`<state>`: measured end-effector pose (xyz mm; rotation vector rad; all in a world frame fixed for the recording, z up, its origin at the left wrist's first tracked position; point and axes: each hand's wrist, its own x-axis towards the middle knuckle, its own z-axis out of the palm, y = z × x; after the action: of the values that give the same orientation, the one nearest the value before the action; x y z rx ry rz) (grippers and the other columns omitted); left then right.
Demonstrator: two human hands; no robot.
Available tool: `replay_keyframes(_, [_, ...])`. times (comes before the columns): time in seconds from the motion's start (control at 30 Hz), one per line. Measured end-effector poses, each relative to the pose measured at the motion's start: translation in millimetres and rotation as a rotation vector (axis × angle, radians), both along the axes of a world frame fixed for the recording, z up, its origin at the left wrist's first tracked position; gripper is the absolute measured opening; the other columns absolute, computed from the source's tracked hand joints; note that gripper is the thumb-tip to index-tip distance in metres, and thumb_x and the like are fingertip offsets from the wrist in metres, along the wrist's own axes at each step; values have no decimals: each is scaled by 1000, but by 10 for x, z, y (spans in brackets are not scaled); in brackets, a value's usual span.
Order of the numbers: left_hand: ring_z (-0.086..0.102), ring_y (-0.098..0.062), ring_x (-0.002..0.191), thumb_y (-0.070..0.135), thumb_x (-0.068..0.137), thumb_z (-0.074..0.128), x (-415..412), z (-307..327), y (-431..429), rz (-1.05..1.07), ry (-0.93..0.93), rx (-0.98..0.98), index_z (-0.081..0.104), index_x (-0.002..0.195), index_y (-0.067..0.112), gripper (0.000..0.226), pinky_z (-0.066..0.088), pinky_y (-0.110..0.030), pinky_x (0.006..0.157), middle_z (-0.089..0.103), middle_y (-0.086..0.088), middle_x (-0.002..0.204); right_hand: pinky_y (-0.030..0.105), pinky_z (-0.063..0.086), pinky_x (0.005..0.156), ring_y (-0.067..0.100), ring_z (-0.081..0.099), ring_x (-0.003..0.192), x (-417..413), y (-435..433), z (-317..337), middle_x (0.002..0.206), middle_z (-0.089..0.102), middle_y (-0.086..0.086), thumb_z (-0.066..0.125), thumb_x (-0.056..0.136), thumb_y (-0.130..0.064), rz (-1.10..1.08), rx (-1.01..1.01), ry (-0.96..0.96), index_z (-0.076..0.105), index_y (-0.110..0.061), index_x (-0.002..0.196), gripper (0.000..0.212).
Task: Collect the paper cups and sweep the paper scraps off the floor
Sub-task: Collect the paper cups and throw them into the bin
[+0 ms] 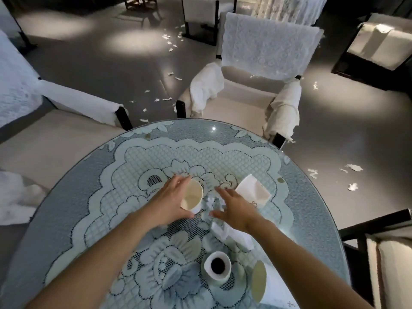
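Left hand: fingers and thumb curled round the upright paper cup, gripping its side.
Right hand: fingers spread, above crumpled paper; contact unclear.

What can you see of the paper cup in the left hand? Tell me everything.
The paper cup is white outside, pale tan inside, with a round rim, and looks empty. It tilts, mouth towards the camera. The left hand grips it, fingers curled round its left side. It is over the middle of the lace-patterned table, beside crumpled paper; whether its base touches the table is unclear.
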<state>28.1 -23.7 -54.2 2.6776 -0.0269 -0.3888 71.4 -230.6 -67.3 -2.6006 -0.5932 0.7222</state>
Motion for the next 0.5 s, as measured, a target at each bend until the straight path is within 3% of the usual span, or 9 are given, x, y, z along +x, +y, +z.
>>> replay_keyframes(0.1, [30,-16,132,42,71,78,-64,13,95,23,-45,-3,15,148,30,100,33,-39,106,23,6,144,44,33,109,30,30,135,40,92,-146,146,32,8,62,87,-44,65,-71,-41,21,-29,151,77])
replay_keyframes(0.17, [32,-15,128,42,71,78,-108,9,148,57,-54,-9,18,147,29,98,37,-37,103,27,5,140,43,35,108,30,31,130,49,132,-194,137,37,8,62,88,-36,88,-82,-89,36,-30,144,62])
replay_keyframes(0.27, [31,-14,127,43,70,79,-157,-19,192,109,-58,-49,19,146,28,98,35,-35,102,27,5,139,33,45,100,20,49,104,27,176,-231,115,50,6,56,93,-20,118,13,-99,60,-17,122,29])
replay_keyframes(0.33, [29,-13,128,44,70,79,-166,-35,193,122,-61,-62,19,146,29,98,35,-35,102,26,5,139,28,49,91,17,55,89,22,196,-217,102,59,6,50,95,-10,115,57,-116,67,-6,103,19])
replay_keyframes(0.4, [29,-12,127,46,70,78,-155,-41,170,125,-59,-70,18,146,30,98,36,-36,101,25,6,139,19,49,78,14,61,81,76,215,-110,91,67,3,56,93,-9,-96,221,-72,70,-5,94,15])
replay_keyframes(0.5, [31,-13,126,46,70,78,-106,-35,105,107,-78,-65,18,146,28,98,36,-35,99,26,6,139,12,47,62,4,58,64,234,258,267,74,66,-3,68,86,-8,-514,754,194,68,-12,81,6])
